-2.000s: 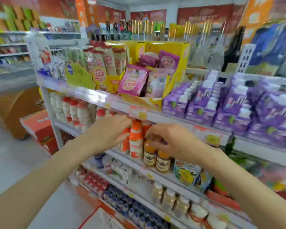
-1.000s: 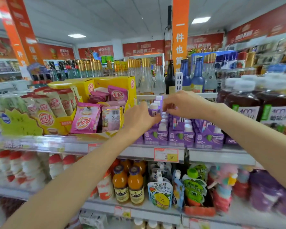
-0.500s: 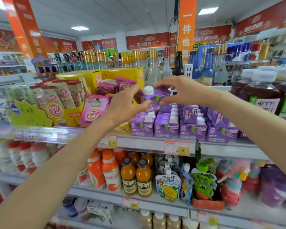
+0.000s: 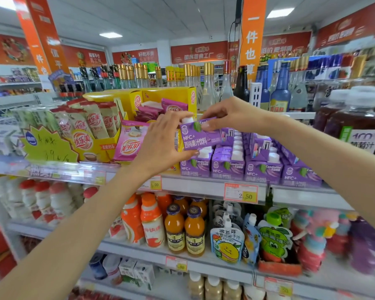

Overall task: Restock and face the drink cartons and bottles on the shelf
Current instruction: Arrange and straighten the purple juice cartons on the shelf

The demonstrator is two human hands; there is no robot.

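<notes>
Lifting one purple carton (image 4: 200, 138) off the carton row (image 4: 247, 167): half a second ago it was tilted, now it's label-forward just above the row's left end. My left hand (image 4: 160, 144) grips its left side, my right hand (image 4: 232, 114) pinches its top edge (cap up). Facing is under way, I'd say, with the set-down pending. Open room above the row; yellow box (image 4: 160, 98) crowds its left, glass bottles (image 4: 208, 89) behind.
</notes>
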